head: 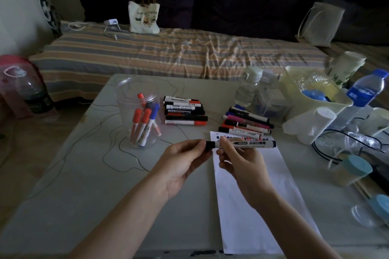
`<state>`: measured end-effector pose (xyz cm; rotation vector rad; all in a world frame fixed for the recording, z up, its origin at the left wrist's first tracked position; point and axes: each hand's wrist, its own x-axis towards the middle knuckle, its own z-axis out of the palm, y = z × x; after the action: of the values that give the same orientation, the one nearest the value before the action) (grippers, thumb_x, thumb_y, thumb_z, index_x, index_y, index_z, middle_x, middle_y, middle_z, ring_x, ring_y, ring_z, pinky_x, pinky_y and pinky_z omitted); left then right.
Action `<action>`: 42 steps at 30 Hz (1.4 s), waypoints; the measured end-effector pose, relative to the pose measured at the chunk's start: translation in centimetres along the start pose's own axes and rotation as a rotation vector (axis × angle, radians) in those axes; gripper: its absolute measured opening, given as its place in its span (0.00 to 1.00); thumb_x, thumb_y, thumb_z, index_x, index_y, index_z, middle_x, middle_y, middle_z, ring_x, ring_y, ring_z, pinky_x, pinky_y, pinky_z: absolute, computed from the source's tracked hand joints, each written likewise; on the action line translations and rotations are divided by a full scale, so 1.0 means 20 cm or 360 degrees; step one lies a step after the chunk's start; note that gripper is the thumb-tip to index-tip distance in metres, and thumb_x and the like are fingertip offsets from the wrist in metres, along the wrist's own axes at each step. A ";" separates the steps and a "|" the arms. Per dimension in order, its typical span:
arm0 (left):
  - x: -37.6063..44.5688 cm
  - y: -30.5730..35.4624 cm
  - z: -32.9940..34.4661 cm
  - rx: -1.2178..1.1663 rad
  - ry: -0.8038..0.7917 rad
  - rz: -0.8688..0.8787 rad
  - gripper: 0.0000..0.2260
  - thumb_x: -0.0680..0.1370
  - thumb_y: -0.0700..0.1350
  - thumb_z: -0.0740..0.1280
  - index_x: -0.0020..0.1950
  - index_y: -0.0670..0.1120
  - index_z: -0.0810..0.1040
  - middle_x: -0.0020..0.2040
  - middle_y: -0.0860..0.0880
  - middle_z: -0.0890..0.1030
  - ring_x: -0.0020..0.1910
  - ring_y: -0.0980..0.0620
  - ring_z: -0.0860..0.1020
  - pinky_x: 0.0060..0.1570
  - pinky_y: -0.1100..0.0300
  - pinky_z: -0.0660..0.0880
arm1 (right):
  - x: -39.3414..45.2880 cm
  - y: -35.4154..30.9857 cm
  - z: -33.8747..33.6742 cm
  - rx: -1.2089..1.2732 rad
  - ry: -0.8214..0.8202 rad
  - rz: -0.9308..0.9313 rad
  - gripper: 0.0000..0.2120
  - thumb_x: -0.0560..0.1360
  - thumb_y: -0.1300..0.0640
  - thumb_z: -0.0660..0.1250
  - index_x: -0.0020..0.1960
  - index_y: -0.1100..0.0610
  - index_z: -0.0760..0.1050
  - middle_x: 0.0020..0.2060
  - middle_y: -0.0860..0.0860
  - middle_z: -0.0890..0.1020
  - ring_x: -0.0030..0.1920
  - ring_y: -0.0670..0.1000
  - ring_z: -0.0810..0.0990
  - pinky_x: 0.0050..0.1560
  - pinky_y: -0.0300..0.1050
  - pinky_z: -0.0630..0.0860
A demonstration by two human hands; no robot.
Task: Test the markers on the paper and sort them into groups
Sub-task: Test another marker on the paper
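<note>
I hold a white marker with a black cap (250,143) level above the table. My left hand (185,160) pinches its black cap at the left end. My right hand (237,162) grips the barrel just right of the cap. Beneath lies a long white sheet of paper (256,202) with coloured scribbles at its far end. A stack of markers (185,110) with black and red caps lies in the middle of the table. A second, looser pile of markers (246,122) lies to its right. A clear plastic cup (137,109) holds several red and blue markers.
Water bottles (248,86), a pale yellow bin (315,92), white cups, cables and blue-lidded jars (353,170) crowd the table's right side. A dark bottle in a pink holder (27,88) stands at the left. Behind the table is a striped bed with a tote bag (144,14).
</note>
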<state>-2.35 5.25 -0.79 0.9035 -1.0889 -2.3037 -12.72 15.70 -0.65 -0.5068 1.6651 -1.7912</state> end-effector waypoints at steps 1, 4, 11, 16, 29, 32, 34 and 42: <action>0.00 0.00 0.00 0.0009 -0.0011 0.0005 0.06 0.76 0.38 0.68 0.51 0.39 0.82 0.48 0.43 0.85 0.47 0.51 0.84 0.45 0.66 0.80 | 0.00 0.00 -0.01 -0.0026 0.0004 -0.0016 0.10 0.74 0.52 0.70 0.42 0.59 0.81 0.31 0.52 0.79 0.33 0.49 0.75 0.38 0.43 0.75; -0.01 -0.01 0.01 0.0091 -0.0010 0.0072 0.08 0.76 0.39 0.69 0.53 0.40 0.82 0.49 0.45 0.85 0.49 0.52 0.84 0.49 0.65 0.79 | -0.01 -0.02 -0.01 0.0002 0.0006 -0.0023 0.11 0.69 0.49 0.72 0.41 0.58 0.80 0.29 0.51 0.75 0.32 0.48 0.72 0.36 0.41 0.72; -0.02 -0.07 0.05 0.0269 0.0130 0.0338 0.06 0.76 0.37 0.69 0.52 0.41 0.82 0.45 0.45 0.86 0.46 0.51 0.85 0.52 0.63 0.78 | -0.02 0.00 -0.02 0.0210 0.0024 0.0112 0.08 0.71 0.55 0.72 0.42 0.60 0.79 0.31 0.51 0.78 0.33 0.48 0.74 0.39 0.43 0.74; -0.01 -0.08 0.06 0.0378 0.0089 0.0422 0.05 0.76 0.36 0.69 0.49 0.43 0.82 0.44 0.46 0.86 0.45 0.50 0.85 0.48 0.65 0.78 | -0.02 -0.01 -0.05 0.0208 0.0012 0.0175 0.09 0.71 0.55 0.72 0.44 0.61 0.80 0.31 0.52 0.78 0.33 0.47 0.75 0.41 0.42 0.75; -0.05 -0.12 0.08 0.0529 0.0037 0.0659 0.06 0.76 0.36 0.69 0.49 0.46 0.83 0.43 0.48 0.86 0.45 0.51 0.85 0.48 0.65 0.78 | -0.06 -0.03 -0.07 0.0359 -0.0051 0.0270 0.14 0.67 0.53 0.73 0.48 0.61 0.79 0.33 0.53 0.77 0.33 0.47 0.75 0.36 0.36 0.77; -0.01 -0.09 0.07 0.0380 0.0027 0.0617 0.09 0.76 0.35 0.68 0.52 0.46 0.83 0.47 0.46 0.86 0.48 0.50 0.84 0.53 0.62 0.78 | -0.04 -0.08 -0.08 0.0393 -0.0082 0.0268 0.14 0.69 0.50 0.72 0.47 0.59 0.79 0.33 0.52 0.76 0.32 0.46 0.73 0.33 0.36 0.74; 0.02 -0.03 0.04 0.0199 0.0042 0.0658 0.11 0.76 0.33 0.67 0.52 0.46 0.83 0.48 0.47 0.86 0.48 0.52 0.83 0.51 0.66 0.78 | -0.02 -0.11 -0.12 0.0514 0.0027 0.0328 0.15 0.70 0.47 0.72 0.47 0.58 0.78 0.32 0.51 0.76 0.30 0.45 0.73 0.30 0.36 0.73; 0.06 0.12 -0.02 0.0000 0.0311 0.1088 0.12 0.77 0.33 0.66 0.54 0.48 0.80 0.44 0.48 0.85 0.48 0.51 0.82 0.50 0.54 0.80 | -0.01 -0.05 -0.05 0.0007 -0.0106 0.0071 0.07 0.75 0.59 0.69 0.49 0.62 0.82 0.39 0.56 0.84 0.39 0.49 0.82 0.42 0.40 0.80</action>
<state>-2.65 2.97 0.45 0.6084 -1.0956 -1.6207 -13.44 16.67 0.30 -0.5177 1.6149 -1.7272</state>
